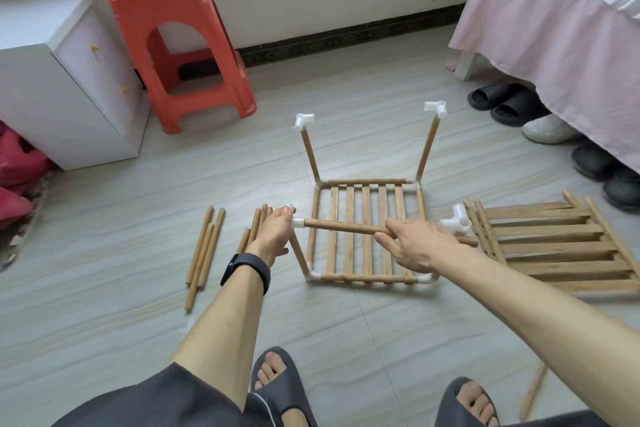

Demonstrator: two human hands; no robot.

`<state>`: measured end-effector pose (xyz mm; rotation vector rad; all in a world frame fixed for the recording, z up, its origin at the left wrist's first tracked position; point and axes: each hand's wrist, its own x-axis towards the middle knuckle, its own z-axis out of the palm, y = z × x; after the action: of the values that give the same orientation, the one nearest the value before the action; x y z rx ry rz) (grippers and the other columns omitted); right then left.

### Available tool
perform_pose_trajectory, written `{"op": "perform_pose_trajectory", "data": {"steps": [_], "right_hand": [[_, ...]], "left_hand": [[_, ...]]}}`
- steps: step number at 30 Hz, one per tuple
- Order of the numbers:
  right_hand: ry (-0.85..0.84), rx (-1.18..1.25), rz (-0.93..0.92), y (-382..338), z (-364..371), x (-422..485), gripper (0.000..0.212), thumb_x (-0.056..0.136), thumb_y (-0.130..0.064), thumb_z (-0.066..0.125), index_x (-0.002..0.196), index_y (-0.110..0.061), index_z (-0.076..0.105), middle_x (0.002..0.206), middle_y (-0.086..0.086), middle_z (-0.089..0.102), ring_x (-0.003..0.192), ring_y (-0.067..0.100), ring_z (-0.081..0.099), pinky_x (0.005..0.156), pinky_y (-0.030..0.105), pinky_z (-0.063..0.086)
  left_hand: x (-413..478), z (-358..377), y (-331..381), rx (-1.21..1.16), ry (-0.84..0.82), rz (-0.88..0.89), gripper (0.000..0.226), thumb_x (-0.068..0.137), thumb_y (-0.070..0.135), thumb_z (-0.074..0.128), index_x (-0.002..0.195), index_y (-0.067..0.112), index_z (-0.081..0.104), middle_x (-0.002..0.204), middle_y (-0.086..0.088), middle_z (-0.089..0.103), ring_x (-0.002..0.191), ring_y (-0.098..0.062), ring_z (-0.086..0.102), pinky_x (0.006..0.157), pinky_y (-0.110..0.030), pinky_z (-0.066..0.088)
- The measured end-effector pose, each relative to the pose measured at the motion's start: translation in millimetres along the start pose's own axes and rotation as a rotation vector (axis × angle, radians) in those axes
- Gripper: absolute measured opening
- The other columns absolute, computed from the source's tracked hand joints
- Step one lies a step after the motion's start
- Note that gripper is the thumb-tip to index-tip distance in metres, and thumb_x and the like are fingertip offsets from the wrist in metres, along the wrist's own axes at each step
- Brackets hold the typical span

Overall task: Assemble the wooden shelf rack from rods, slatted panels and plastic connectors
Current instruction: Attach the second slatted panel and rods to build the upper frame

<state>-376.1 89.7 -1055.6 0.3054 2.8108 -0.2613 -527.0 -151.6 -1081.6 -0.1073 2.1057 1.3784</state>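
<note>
A partly built rack stands on the floor: a slatted panel (367, 236) framed by rods and white corner connectors, with two upright rods (427, 146) at the back topped by white connectors (304, 120). My left hand (273, 234) grips a white connector (298, 222) on top of the front-left upright. My right hand (419, 244) holds a horizontal rod (343, 227) whose left end sits in that connector. Loose white connectors (459, 220) lie just beyond my right hand.
Loose rods (204, 250) lie on the floor to the left, and one rod (533, 392) at the lower right. Spare slatted panels (554, 243) are stacked on the right. A red stool (180, 45), a white cabinet (69, 80), slippers (502, 102) and a pink-covered bed (554, 28) ring the area.
</note>
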Motion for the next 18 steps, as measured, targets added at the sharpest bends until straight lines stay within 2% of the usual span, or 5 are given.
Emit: {"op": "perform_pose_trajectory", "data": {"steps": [6, 9, 14, 18], "right_hand": [[0.044, -0.019, -0.013, 1.3, -3.8, 0.1, 0.037, 0.102, -0.063, 0.025, 0.096, -0.031, 0.042, 0.084, 0.000, 0.053, 0.083, 0.028, 0.055, 0.075, 0.039, 0.040], [0.085, -0.027, -0.014, 2.4, -5.7, -2.9, 0.038, 0.102, -0.064, 0.025, 0.095, -0.030, 0.043, 0.078, -0.005, 0.048, 0.079, 0.025, 0.052, 0.073, 0.038, 0.039], [0.170, -0.136, -0.021, 17.0, -20.0, -5.3, 0.036, 0.100, -0.066, 0.026, 0.096, -0.033, 0.039, 0.082, -0.005, 0.049, 0.078, 0.021, 0.051, 0.076, 0.038, 0.042], [0.201, -0.216, -0.005, 25.2, -22.6, -5.4, 0.039, 0.100, -0.065, 0.028, 0.100, -0.030, 0.046, 0.079, -0.007, 0.042, 0.078, 0.019, 0.047, 0.077, 0.036, 0.033]], "left_hand": [[-4.9, 7.4, 4.5, 0.035, 0.019, 0.027, 0.046, 0.109, 0.044, 0.020, 0.136, 0.021, 0.049, 0.123, -0.002, 0.047, 0.119, -0.023, 0.049, 0.096, -0.049, 0.046], [-8.0, 9.9, 6.5, 0.049, 0.014, 0.043, 0.046, 0.109, 0.044, 0.018, 0.136, 0.020, 0.047, 0.129, -0.003, 0.046, 0.122, -0.024, 0.048, 0.098, -0.051, 0.045], [-13.0, 21.6, 10.5, 0.090, -0.025, 0.097, 0.044, 0.110, 0.042, 0.020, 0.137, 0.017, 0.044, 0.104, 0.008, 0.045, 0.109, -0.021, 0.048, 0.097, -0.050, 0.047], [-16.0, 29.7, 10.0, 0.130, -0.027, 0.139, 0.045, 0.109, 0.044, 0.019, 0.134, 0.015, 0.043, 0.119, -0.003, 0.049, 0.104, -0.021, 0.049, 0.094, -0.047, 0.046]]}}
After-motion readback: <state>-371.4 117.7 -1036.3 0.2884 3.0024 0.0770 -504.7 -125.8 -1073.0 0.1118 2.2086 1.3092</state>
